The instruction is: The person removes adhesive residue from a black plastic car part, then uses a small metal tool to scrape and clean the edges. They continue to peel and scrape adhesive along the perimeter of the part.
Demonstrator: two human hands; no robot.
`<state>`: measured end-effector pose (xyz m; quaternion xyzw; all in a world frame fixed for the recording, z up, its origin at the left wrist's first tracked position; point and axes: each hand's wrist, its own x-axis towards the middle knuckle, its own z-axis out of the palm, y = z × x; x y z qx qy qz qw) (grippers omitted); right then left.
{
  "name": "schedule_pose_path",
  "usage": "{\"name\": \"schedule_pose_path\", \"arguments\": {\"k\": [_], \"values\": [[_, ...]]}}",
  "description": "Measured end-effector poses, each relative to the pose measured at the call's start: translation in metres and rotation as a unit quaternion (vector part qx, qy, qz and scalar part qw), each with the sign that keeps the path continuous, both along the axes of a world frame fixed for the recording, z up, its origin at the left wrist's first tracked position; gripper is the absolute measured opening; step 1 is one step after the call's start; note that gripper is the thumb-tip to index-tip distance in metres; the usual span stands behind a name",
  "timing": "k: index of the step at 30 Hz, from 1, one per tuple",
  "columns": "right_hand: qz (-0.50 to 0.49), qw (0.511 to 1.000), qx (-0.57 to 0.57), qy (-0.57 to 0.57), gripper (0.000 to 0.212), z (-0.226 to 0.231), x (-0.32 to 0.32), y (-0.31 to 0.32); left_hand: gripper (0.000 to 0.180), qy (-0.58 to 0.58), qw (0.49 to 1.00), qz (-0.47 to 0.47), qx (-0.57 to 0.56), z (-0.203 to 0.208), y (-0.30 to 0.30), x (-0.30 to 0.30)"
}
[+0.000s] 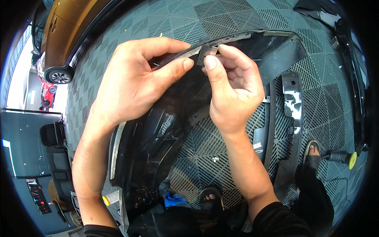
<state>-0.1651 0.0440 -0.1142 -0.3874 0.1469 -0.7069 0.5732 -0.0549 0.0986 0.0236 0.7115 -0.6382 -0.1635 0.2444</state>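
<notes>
Right fingers (211, 63) got a small flat dark square (202, 55) pinched at the tips; left fingers (184, 64) just beside it, can't tell if clamped.

dark square piece (203, 55): smooth, faint sheen | black bumper (183, 93): mostly matt plastic | black trim strip (293, 103): glossy, smooth | floor tiles (158, 23): ribbed, matt | orange car (73, 27): glossy paint

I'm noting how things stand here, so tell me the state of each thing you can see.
Left hand: half curled, at the black panel's rim
Right hand: pinching
Small dark piece: held
Black panel: curved, detached
Loose black part: on the floor
Blue cloth: crumpled
Orange-brown car: parked
</notes>
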Motion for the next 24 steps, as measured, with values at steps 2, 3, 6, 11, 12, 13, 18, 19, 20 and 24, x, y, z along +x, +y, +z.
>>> {"name": "schedule_pose_path", "arguments": {"k": [2,3,6,11,12,13,18,19,20,24], "values": [[-0.015,1.0,0.007,-0.001,0.021,0.0,0.002,0.002,0.029,-0.008,1.0,0.0,-0.002,0.001,0.001,0.001],[-0.028,1.0,0.001,0.007,0.022,-0.002,0.004,0.001,0.028,-0.011,1.0,-0.001,-0.003,0.0,0.001,0.001],[-0.055,0.998,-0.009,0.01,0.022,-0.002,0.008,0.002,0.027,0.012,1.0,0.005,-0.008,-0.002,0.001,0.001],[-0.099,0.994,-0.035,0.028,0.02,-0.004,0.011,-0.002,0.027,0.021,1.0,0.012,0.016,0.002,0.001,0.0],[-0.112,0.992,-0.04,0.034,0.019,-0.005,0.012,-0.003,0.027,0.031,0.999,0.017,0.025,0.002,0.001,0.0],[-0.126,0.99,-0.046,0.041,0.019,-0.005,0.013,-0.004,0.027,0.044,0.999,0.014,0.02,0.001,0.001,0.001],[-0.163,0.983,-0.037,0.078,0.017,-0.001,0.017,0.002,0.026,0.069,0.997,0.019,0.029,0.001,0.004,0.003],[-0.171,0.981,-0.04,0.082,0.017,-0.001,0.018,0.002,0.026,0.071,0.997,0.017,0.028,0.001,0.004,0.003],[-0.163,0.984,-0.023,0.065,0.017,0.0,0.019,0.003,0.026,0.073,0.997,0.015,0.028,0.001,0.003,0.003],[-0.165,0.985,-0.018,0.047,0.016,0.0,0.022,0.0,0.027,0.076,0.997,0.003,0.016,-0.002,0.003,0.005]]}}
